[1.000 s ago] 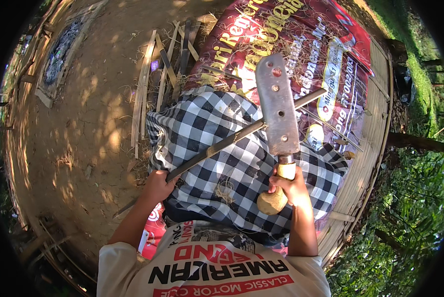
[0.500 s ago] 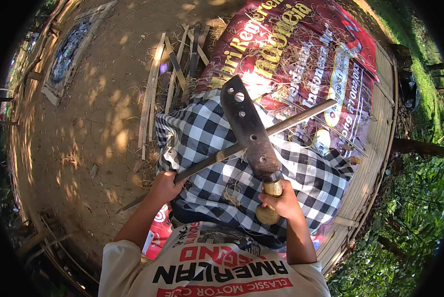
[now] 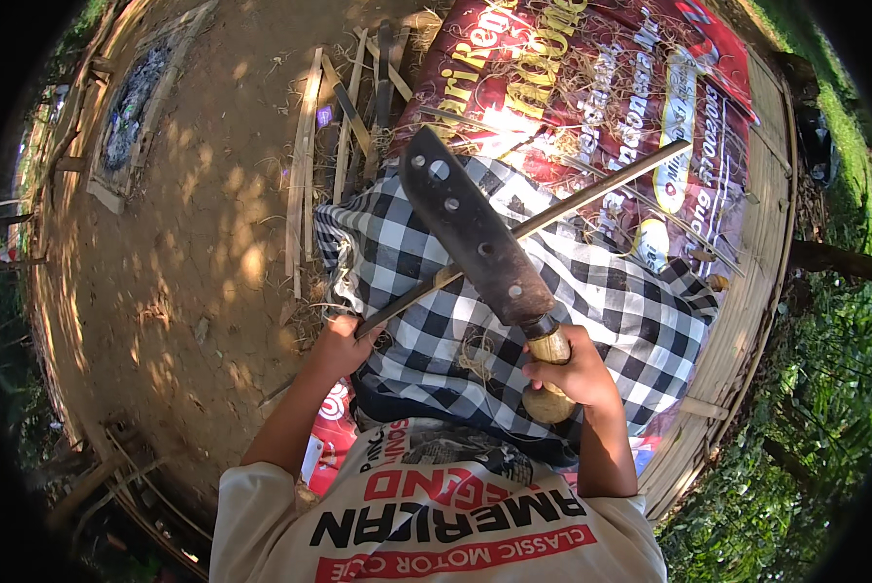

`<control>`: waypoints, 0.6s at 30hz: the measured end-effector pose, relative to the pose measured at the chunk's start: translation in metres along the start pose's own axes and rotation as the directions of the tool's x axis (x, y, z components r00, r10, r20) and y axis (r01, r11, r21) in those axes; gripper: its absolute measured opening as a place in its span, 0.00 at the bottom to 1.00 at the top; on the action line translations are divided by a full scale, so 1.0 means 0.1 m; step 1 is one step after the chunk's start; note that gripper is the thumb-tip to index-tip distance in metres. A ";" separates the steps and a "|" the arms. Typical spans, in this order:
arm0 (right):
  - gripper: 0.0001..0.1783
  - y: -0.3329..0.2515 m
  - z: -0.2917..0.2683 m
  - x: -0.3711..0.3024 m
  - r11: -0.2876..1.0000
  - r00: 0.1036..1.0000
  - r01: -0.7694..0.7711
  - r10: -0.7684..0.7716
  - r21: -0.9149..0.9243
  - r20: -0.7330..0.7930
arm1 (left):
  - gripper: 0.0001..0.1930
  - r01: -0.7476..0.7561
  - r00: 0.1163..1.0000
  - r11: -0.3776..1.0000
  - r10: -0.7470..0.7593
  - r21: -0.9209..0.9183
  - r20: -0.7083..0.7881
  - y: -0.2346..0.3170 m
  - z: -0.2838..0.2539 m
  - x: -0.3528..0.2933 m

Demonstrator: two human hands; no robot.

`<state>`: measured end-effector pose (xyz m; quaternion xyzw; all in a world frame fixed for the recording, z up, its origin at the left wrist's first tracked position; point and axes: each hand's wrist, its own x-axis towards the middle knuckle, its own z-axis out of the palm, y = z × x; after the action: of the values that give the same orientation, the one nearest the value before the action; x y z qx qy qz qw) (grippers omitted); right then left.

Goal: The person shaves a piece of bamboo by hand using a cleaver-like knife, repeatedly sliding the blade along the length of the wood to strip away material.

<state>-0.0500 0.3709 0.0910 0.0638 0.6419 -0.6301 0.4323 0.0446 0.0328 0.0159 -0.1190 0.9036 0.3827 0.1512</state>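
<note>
My right hand (image 3: 574, 367) is wrapped round the pale wooden handle (image 3: 550, 346) of a broad machete. The machete's dark blade (image 3: 475, 238), pierced with several round holes, points away and to the left. Beneath or against the blade crosses a long bamboo strip (image 3: 596, 192), slanting from lower left to upper right; the blade hides where they meet. My left hand (image 3: 343, 345) grips this strip near its lower left part. A black-and-white checkered cloth (image 3: 611, 321) covers my lap below both, with a few curled shavings (image 3: 477, 350) on it.
A red printed banner (image 3: 591, 87) strewn with thin shavings lies ahead on a bamboo platform (image 3: 761, 243). Several cut strips (image 3: 305, 155) lie on the bare earth (image 3: 203, 291) to the left. Farther left is a framed ash pit (image 3: 136, 102). Green plants (image 3: 795, 418) grow at right.
The blade's tip has swung left, tilting the machete more. The bamboo strip and my left hand have risen slightly, away from me. The whole view has shifted a little.
</note>
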 end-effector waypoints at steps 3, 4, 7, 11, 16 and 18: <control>0.11 0.08 -0.05 0.03 0.977 0.998 0.052 -0.045 0.208 -0.038 | 0.20 -0.013 1.000 1.000 0.013 0.024 -0.011 0.03 -0.01 0.01; 0.11 0.09 -0.01 0.03 0.977 0.998 0.048 -0.040 0.206 -0.040 | 0.21 -0.008 1.000 1.000 0.008 -0.005 -0.021 0.04 -0.01 0.00; 0.09 0.15 0.09 0.02 0.995 0.999 0.038 -0.039 0.096 0.007 | 0.25 0.102 0.993 0.994 -0.103 0.035 0.052 0.07 -0.08 0.05; 0.08 0.02 0.06 0.02 0.995 0.995 0.090 -0.092 -0.050 -0.036 | 0.19 0.287 0.917 0.955 -0.296 0.072 0.269 0.35 -0.30 0.13; 0.11 -0.16 -0.08 0.01 0.965 0.940 0.262 -0.251 0.019 -0.232 | 0.25 0.251 0.910 0.967 -0.217 -0.053 0.354 0.15 -0.31 0.23; 0.10 -0.08 -0.05 0.05 0.962 0.921 0.267 -0.238 0.057 -0.307 | 0.33 0.229 0.915 0.968 -0.178 -0.102 0.363 0.13 -0.31 0.24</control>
<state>-0.0611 0.3714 0.0927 0.0955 0.6709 -0.6943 0.2422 0.0124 0.0170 0.0364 -0.1529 0.8151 0.4434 0.3399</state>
